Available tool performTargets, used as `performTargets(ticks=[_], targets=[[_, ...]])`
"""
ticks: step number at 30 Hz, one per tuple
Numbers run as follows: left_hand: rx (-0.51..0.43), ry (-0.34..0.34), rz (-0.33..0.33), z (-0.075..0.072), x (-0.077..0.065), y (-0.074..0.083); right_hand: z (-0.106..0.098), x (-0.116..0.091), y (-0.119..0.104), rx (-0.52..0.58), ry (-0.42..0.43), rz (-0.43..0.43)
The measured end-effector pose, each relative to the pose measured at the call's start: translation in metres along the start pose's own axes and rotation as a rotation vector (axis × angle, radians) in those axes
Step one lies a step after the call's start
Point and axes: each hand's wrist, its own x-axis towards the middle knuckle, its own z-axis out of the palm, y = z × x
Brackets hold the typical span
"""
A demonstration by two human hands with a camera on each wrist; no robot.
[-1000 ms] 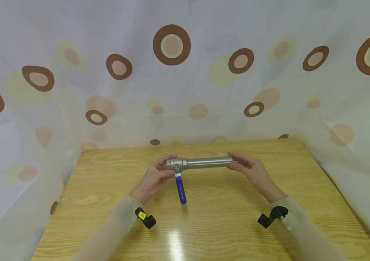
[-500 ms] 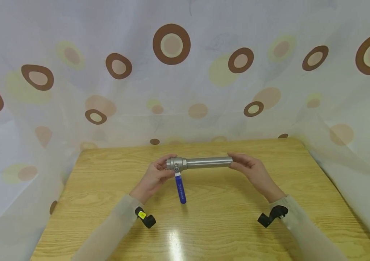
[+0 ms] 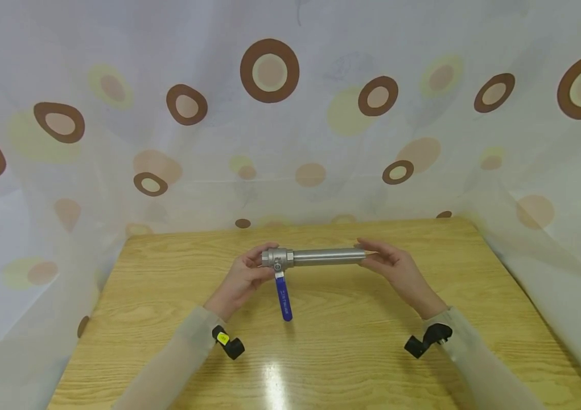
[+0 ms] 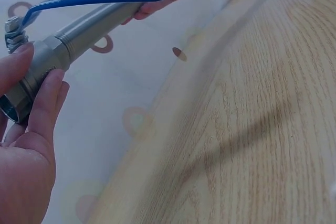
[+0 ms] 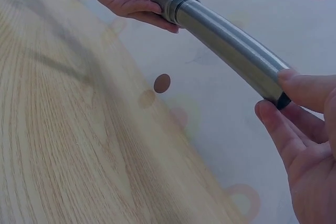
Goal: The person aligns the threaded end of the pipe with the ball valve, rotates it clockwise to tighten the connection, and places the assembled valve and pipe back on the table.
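Observation:
Between the two hands a metal ball valve with a blue lever handle is held above the table, joined to a straight steel pipe. My left hand grips the valve body, thumb on the near side and fingers behind and beneath; its open end shows in the left wrist view. At the pipe's free end, my right hand pinches the tube between thumb and fingers, as the right wrist view shows. The pipe enters the valve's right side, with some thread visible at the joint in the left wrist view. The handle points toward me.
A wood-grain table lies below the hands. White sheeting with brown, pink and yellow round patterns encloses its back and sides. Black wrist cameras sit on both sleeves.
The right fingers shift slightly at the pipe's end, parting a little more around it than half a second ago. The left hand and valve stay in place.

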Motion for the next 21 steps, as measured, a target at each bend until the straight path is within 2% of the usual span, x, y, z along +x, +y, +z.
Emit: performTargets(ticks=[10, 16, 21], targets=[[-0.002, 0.000, -0.007, -0.0005, 0.0002, -0.0003, 0.0001, 0.0001, 0.0016, 0.022, -0.007, 0.013], [-0.005, -0.002, 0.002, -0.0003, -0.0002, 0.0007, 0.0004, 0.0006, 0.0003, 0.051, -0.009, -0.011], [0.000, -0.007, 0.002, -0.0010, 0.0008, -0.0005, 0.0010, 0.0005, -0.0018, 0.009, 0.007, 0.023]])
